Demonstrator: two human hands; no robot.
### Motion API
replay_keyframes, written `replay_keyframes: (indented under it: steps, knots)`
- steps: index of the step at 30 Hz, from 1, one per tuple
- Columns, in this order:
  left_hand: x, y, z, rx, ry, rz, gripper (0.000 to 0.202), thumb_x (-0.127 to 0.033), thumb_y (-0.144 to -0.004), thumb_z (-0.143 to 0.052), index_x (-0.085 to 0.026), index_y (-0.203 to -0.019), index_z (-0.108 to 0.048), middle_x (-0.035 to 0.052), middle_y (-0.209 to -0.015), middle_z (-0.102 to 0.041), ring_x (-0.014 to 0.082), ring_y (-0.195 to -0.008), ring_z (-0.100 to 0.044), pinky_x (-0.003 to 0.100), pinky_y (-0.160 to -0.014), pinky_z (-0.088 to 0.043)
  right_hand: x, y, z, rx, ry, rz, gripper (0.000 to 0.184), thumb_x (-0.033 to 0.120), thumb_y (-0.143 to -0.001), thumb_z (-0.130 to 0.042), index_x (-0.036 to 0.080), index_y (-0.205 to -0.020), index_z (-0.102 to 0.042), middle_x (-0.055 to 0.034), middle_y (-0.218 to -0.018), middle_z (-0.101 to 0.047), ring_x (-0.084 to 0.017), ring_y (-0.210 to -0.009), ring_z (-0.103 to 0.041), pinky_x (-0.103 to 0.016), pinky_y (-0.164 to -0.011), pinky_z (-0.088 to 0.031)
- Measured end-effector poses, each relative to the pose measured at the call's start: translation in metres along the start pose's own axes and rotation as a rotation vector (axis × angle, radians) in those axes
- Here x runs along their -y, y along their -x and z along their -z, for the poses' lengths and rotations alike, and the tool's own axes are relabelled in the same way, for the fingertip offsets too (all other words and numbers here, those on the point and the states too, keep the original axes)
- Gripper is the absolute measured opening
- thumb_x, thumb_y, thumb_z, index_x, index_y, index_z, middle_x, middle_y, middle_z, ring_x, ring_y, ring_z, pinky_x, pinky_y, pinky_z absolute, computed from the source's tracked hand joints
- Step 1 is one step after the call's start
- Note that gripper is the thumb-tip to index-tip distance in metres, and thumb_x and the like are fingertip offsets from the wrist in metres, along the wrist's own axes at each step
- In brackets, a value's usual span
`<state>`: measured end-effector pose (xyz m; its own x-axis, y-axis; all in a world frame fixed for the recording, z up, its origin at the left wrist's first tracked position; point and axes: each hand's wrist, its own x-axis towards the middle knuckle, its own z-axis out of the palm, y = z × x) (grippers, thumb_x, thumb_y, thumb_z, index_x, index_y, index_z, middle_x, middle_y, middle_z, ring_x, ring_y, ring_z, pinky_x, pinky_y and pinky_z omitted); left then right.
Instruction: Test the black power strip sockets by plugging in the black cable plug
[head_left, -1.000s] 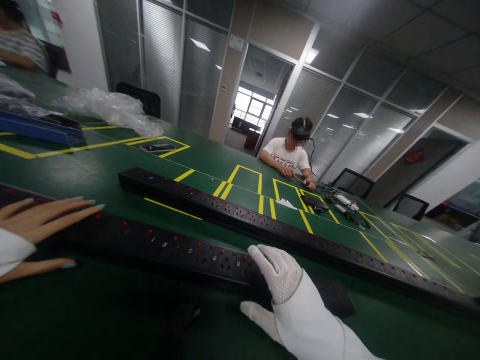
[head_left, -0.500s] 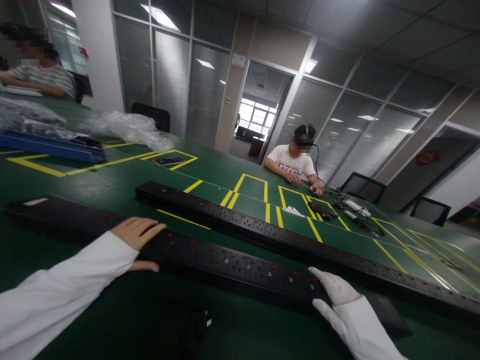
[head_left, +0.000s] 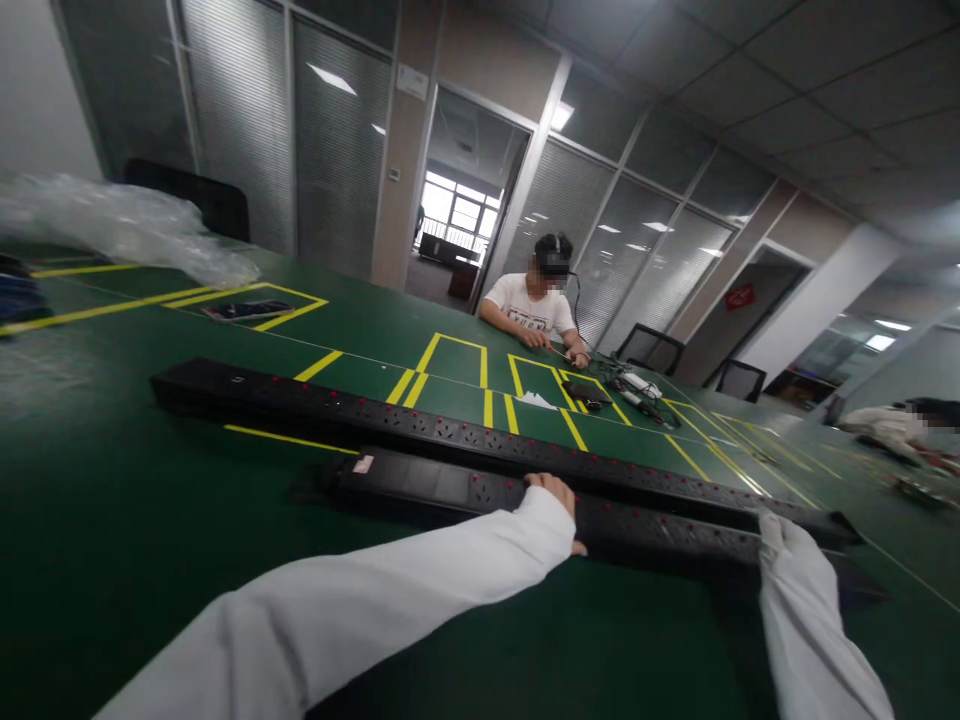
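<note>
Two long black power strips with rows of sockets and red dots lie on the green table, nearly parallel. My bare left hand (head_left: 555,496) is wrapped over the nearer power strip (head_left: 435,487) around its middle, fingers across the top and thumb on the near side. Toward the right part of this same strip, my right hand (head_left: 778,535) in a white glove grips it, its fingers partly hidden. A pale label marks the near strip's left end. Just beyond lies the farther power strip (head_left: 390,420), which reaches further left.
Yellow tape outlines mark the table (head_left: 360,340). Clear plastic wrap (head_left: 127,220) and a phone (head_left: 247,311) lie at the left. Across the table sits a person (head_left: 532,300) near tangled cables (head_left: 637,390) and a dark pouch (head_left: 586,393). Another person (head_left: 892,425) is at the far right.
Both hands have carried the near power strip rightward and closer to the farther one. The view has turned to the right; the farther strip seems to stay in place.
</note>
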<state>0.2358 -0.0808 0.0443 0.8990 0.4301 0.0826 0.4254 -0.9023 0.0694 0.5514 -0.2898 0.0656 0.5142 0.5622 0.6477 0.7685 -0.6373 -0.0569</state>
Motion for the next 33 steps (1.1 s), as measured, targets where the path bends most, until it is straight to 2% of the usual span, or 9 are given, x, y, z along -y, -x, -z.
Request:
replay_keyframes:
  steps: [3, 8, 10, 12, 15, 18, 20, 27, 33]
  knots:
    - [-0.025, -0.03, -0.006, -0.072, 0.047, -0.053, 0.092, -0.068, -0.078, -0.048, 0.009, -0.129, -0.04, 0.0345, -0.122, -0.047, 0.0402, -0.108, -0.046, 0.052, -0.09, -0.033, 0.045, -0.018, 0.007, 0.027, -0.025, -0.063, 0.045, 0.043, -0.091, -0.03, 0.012, -0.11, -0.057, -0.0233, -0.1, -0.062, -0.039, -0.101, -0.059, -0.046, -0.074, -0.05]
    - [-0.03, -0.012, -0.002, -0.188, 0.077, -0.261, 0.086, -0.059, -0.081, -0.05, -0.003, -0.14, -0.024, 0.0239, -0.145, -0.025, 0.0355, -0.129, -0.028, 0.05, -0.102, -0.027, 0.135, -0.054, -0.006, 0.345, -0.135, 0.295, 0.043, 0.043, -0.089, -0.036, 0.021, -0.122, -0.054, -0.0082, -0.12, -0.057, -0.022, -0.113, -0.052, -0.033, -0.098, -0.039]
    - [-0.003, 0.012, 0.011, -0.237, 0.055, -0.431, 0.076, -0.051, -0.083, -0.051, -0.016, -0.143, -0.019, 0.01, -0.15, -0.02, 0.0261, -0.136, -0.016, 0.045, -0.11, -0.018, 0.152, -0.068, -0.015, 0.53, -0.142, 0.46, 0.048, 0.043, -0.083, -0.047, 0.025, -0.128, -0.05, -0.0036, -0.127, -0.053, -0.019, -0.119, -0.048, -0.028, -0.1, -0.036]
    - [0.047, 0.039, 0.03, -0.304, 0.001, -0.509, 0.073, -0.038, -0.08, -0.055, -0.015, -0.141, -0.023, 0.012, -0.148, -0.026, 0.0291, -0.135, -0.019, 0.051, -0.108, -0.017, 0.154, -0.081, -0.024, 0.701, -0.102, 0.526, 0.067, 0.038, -0.069, -0.062, 0.025, -0.134, -0.046, -0.0052, -0.133, -0.048, -0.021, -0.123, -0.045, -0.029, -0.101, -0.035]
    - [0.154, 0.079, 0.055, -0.271, -0.083, -0.176, 0.071, -0.029, -0.072, -0.057, -0.016, -0.138, -0.032, 0.0152, -0.147, -0.026, 0.0347, -0.134, -0.021, 0.055, -0.106, -0.017, 0.143, -0.096, -0.038, 0.839, -0.001, 0.482, 0.098, 0.026, -0.049, -0.074, 0.019, -0.14, -0.039, -0.0148, -0.138, -0.041, -0.032, -0.126, -0.04, -0.038, -0.101, -0.035]
    - [0.255, 0.114, 0.058, -0.186, -0.132, 0.214, 0.082, -0.034, -0.068, -0.057, -0.012, -0.14, -0.027, 0.0184, -0.147, -0.025, 0.0367, -0.134, -0.02, 0.054, -0.105, -0.019, 0.135, -0.097, -0.05, 0.895, 0.054, 0.445, 0.088, 0.015, -0.044, -0.069, 0.019, -0.13, -0.052, -0.0136, -0.124, -0.055, -0.032, -0.11, -0.054, -0.036, -0.089, -0.043]
    - [0.297, 0.13, 0.049, -0.144, -0.142, 0.288, 0.079, -0.037, -0.066, -0.057, -0.008, -0.136, -0.035, 0.0238, -0.142, -0.032, 0.0415, -0.13, -0.026, 0.06, -0.1, -0.02, 0.133, -0.091, -0.055, 0.898, 0.051, 0.437, 0.073, 0.014, -0.046, -0.064, 0.022, -0.119, -0.059, -0.0081, -0.102, -0.065, -0.028, -0.092, -0.062, -0.033, -0.076, -0.047]
    - [0.32, 0.135, 0.023, -0.104, -0.194, 0.255, 0.064, -0.051, -0.072, -0.051, -0.01, -0.122, -0.049, 0.0157, -0.118, -0.06, 0.0291, -0.11, -0.054, 0.044, -0.101, -0.027, 0.126, -0.073, -0.056, 0.831, -0.132, 0.408, 0.063, 0.022, -0.054, -0.065, 0.018, -0.117, -0.054, -0.0044, -0.099, -0.065, -0.02, -0.088, -0.063, -0.025, -0.075, -0.047]
    - [0.329, 0.133, 0.05, -0.183, -0.294, 0.243, 0.068, -0.056, -0.076, -0.048, -0.007, -0.124, -0.046, 0.0185, -0.122, -0.056, 0.034, -0.113, -0.05, 0.052, -0.099, -0.024, 0.122, -0.068, -0.037, 0.598, -0.133, 0.46, 0.076, 0.034, -0.055, -0.072, 0.012, -0.124, -0.051, -0.0137, -0.121, -0.053, -0.027, -0.111, -0.051, -0.032, -0.097, -0.038]
